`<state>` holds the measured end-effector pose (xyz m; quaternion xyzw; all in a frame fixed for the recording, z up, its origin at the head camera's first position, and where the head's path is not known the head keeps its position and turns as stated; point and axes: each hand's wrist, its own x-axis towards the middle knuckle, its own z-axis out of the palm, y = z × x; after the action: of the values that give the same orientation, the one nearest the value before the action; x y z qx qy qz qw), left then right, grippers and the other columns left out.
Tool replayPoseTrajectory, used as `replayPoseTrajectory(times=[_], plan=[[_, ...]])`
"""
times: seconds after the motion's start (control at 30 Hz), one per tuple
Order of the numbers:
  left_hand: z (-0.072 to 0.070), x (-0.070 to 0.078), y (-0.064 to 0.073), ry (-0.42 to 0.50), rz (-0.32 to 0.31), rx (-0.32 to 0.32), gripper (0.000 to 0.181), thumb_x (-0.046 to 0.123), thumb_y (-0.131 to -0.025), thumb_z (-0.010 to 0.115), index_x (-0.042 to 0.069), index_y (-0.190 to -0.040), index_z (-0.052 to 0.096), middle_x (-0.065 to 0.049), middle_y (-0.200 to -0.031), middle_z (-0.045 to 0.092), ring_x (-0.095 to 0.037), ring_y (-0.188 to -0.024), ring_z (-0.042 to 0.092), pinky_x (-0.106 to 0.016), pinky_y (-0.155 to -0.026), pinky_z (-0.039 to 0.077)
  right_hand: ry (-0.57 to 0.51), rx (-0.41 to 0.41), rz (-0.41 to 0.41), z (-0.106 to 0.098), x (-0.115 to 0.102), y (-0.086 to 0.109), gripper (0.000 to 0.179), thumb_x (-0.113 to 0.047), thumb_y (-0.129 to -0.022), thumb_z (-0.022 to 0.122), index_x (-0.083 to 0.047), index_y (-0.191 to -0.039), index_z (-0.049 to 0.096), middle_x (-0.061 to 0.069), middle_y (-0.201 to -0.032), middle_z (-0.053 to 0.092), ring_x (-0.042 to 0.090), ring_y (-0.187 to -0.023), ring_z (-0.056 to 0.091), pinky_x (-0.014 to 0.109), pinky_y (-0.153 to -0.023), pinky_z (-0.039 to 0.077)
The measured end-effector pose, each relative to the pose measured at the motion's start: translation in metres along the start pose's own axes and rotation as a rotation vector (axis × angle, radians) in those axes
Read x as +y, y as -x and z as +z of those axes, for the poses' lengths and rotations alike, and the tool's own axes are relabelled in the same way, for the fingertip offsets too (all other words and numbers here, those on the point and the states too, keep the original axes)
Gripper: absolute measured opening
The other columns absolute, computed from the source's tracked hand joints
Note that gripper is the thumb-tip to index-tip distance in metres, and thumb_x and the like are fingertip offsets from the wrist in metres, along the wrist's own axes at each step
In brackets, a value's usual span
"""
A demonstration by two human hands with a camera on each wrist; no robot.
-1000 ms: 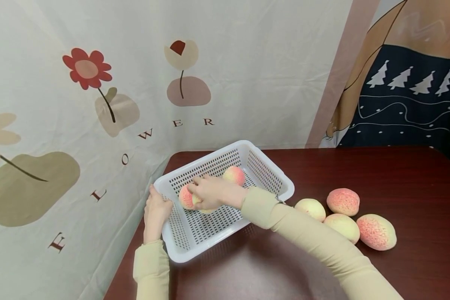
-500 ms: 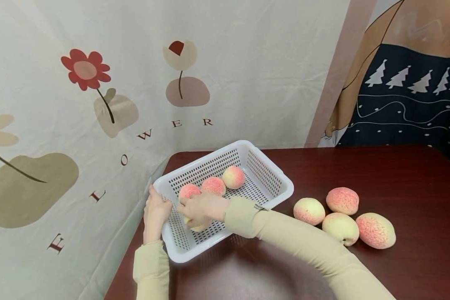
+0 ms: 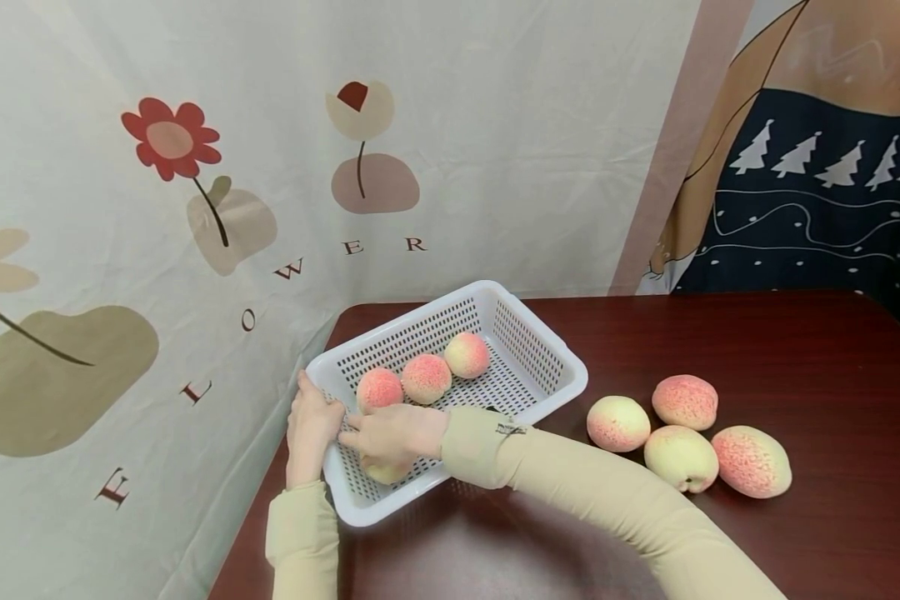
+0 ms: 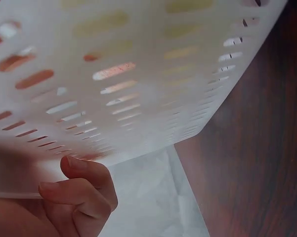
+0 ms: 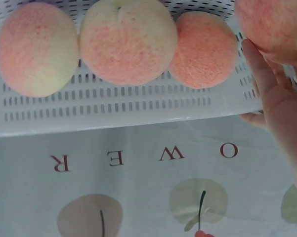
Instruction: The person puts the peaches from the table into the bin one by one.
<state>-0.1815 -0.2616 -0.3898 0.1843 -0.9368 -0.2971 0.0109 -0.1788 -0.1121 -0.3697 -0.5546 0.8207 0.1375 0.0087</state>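
Note:
A white perforated plastic basket stands at the table's left side. My left hand grips its left rim; in the left wrist view bent fingers curl at the basket wall. Inside the basket, a row of three pink-yellow peaches runs along the far side: a left peach, a middle peach and a right peach. Nearer the left end, my right hand holds a pale peach from above, partly covering it. The right wrist view shows a peach at top right, fingertips right at its edge.
Several peaches lie on the dark red table right of the basket: a speckled peach, a pink peach, a pale peach and an oval peach. A printed cloth hangs behind.
My right hand has moved left and nearer within the basket, bringing a pale peach towards the near left end. The middle peach of the row has come into view. My left hand stays on the rim.

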Motion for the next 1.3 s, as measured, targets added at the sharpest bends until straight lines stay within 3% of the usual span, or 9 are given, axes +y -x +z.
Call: replayPoseTrajectory(times=[0.1,0.4,0.53,0.67,0.9,1.13,1.2,1.3], plan=[[0.000,0.000,-0.001,0.005,0.007,-0.004,0.084,0.008,-0.082,0.042,-0.009,-0.148,-0.007,-0.040,-0.142,0.029,-0.054,-0.111,0.051,-0.056,-0.086,0.048,0.013,0.033,0.000,-0.002,0.002,0.000,0.039,-0.043,-0.099,0.040,-0.020,-0.130,0.041,-0.001,-0.134,0.044,0.007,-0.091,0.054,0.016,-0.066,0.051],[0.001,0.000,-0.002,0.001,0.001,-0.017,0.084,0.008,-0.083,0.043,-0.009,-0.148,-0.007,-0.040,-0.143,0.029,-0.055,-0.112,0.050,-0.058,-0.087,0.047,-0.026,0.010,-0.004,-0.006,0.004,0.002,0.038,-0.046,-0.098,0.042,-0.022,-0.127,0.043,-0.001,-0.136,0.043,0.007,-0.086,0.055,0.017,-0.070,0.050],[0.001,0.000,-0.001,-0.007,0.002,-0.016,0.085,0.008,-0.081,0.043,-0.009,-0.148,-0.008,-0.040,-0.143,0.028,-0.053,-0.109,0.052,-0.057,-0.085,0.047,-0.058,0.002,0.026,-0.010,0.007,0.006,0.038,-0.045,-0.097,0.044,-0.024,-0.128,0.043,-0.002,-0.138,0.043,0.008,-0.094,0.057,0.020,-0.078,0.051],[0.001,-0.001,-0.002,-0.015,-0.002,-0.019,0.086,0.007,-0.080,0.043,-0.009,-0.148,-0.009,-0.039,-0.143,0.029,-0.051,-0.106,0.054,-0.056,-0.083,0.048,-0.082,-0.006,0.093,-0.017,0.010,0.015,0.042,-0.043,-0.096,0.047,-0.026,-0.135,0.040,-0.003,-0.132,0.047,0.011,-0.097,0.056,0.025,-0.077,0.052],[-0.001,-0.001,-0.003,-0.009,-0.018,-0.028,0.085,0.006,-0.081,0.040,-0.008,-0.148,-0.010,-0.040,-0.143,0.028,-0.050,-0.110,0.049,-0.058,-0.089,0.042,-0.161,0.018,0.216,-0.027,0.021,0.040,0.038,-0.045,-0.096,0.048,-0.024,-0.128,0.046,-0.003,-0.124,0.050,0.013,-0.110,0.053,0.025,-0.080,0.050],[-0.001,-0.001,-0.002,-0.002,-0.031,-0.034,0.086,0.007,-0.082,0.040,-0.007,-0.148,-0.012,-0.039,-0.144,0.026,-0.050,-0.111,0.049,-0.058,-0.090,0.043,-0.221,0.138,0.284,-0.026,0.039,0.075,0.040,-0.044,-0.093,0.054,-0.020,-0.125,0.052,-0.001,-0.119,0.055,0.018,-0.113,0.055,0.032,-0.091,0.050],[-0.001,-0.002,-0.002,-0.001,-0.032,-0.034,0.086,0.007,-0.082,0.040,-0.006,-0.148,-0.012,-0.039,-0.144,0.026,-0.050,-0.110,0.049,-0.058,-0.091,0.042,-0.247,0.171,0.302,-0.023,0.044,0.085,0.041,-0.043,-0.092,0.056,-0.019,-0.125,0.053,0.000,-0.118,0.055,0.019,-0.112,0.056,0.033,-0.088,0.051],[-0.001,-0.001,-0.003,-0.002,-0.032,-0.038,0.085,0.007,-0.082,0.040,-0.007,-0.148,-0.012,-0.039,-0.145,0.025,-0.049,-0.110,0.048,-0.058,-0.091,0.041,-0.259,0.225,0.330,-0.016,0.050,0.102,0.040,-0.041,-0.091,0.058,-0.016,-0.123,0.055,0.002,-0.115,0.056,0.019,-0.099,0.059,0.033,-0.073,0.054]])
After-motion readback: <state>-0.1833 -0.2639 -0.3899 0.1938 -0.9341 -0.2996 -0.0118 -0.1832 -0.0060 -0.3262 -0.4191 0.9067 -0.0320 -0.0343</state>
